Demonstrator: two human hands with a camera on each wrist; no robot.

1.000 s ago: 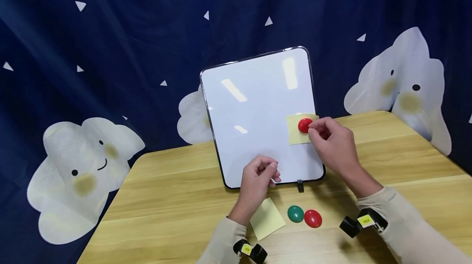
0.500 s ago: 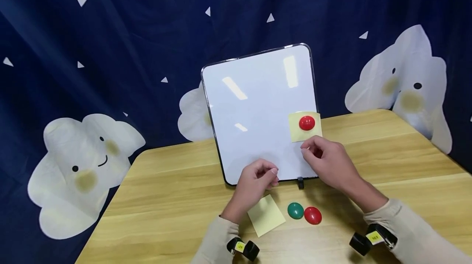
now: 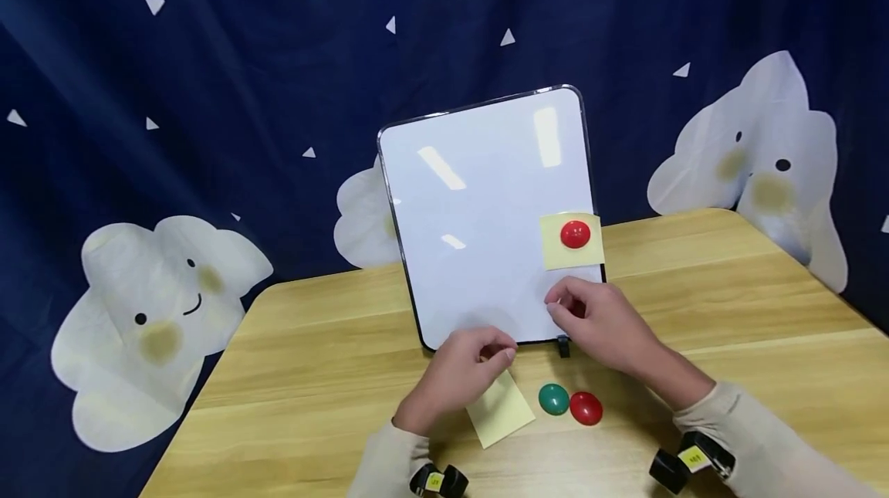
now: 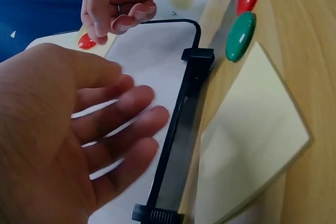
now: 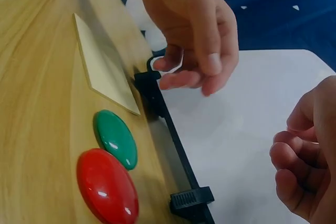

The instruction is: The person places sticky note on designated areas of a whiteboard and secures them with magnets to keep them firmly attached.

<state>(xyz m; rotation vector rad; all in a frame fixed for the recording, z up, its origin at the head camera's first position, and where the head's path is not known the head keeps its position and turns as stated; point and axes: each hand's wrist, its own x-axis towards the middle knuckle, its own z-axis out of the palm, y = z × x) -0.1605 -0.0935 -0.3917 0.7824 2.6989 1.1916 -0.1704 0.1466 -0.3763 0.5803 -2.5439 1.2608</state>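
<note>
"Where's the note from where you sit?"

"I see the yellow note (image 3: 559, 257) on the lower half of the whiteboard (image 3: 479, 212), at its right edge. A red magnet (image 3: 575, 235) sits on it, I'd judge to pin it there, since neither hand is keeping it up."

"And the fingers?"

"On the right hand (image 3: 603, 322), just below the note and in front of the board's lower right corner, they're bent, thumb close to the forefinger. I see nothing in them. The left hand (image 3: 458, 369) has its fingers loosely curled, slightly spread, also holding nothing, near the board's lower edge."

"What's under the left one?"

"A yellow pad (image 3: 503, 415), partly hidden by it in my head view, set askew. To the pad's right I have a green magnet (image 3: 553, 399) and a second red magnet (image 3: 586, 408), touching or nearly so, probably laid there for easy reach."

"What steadies the board?"

"Each black foot (image 5: 191, 201) along its lower edge, I'd guess, bearing on the tabletop (image 3: 299, 374)."
</note>
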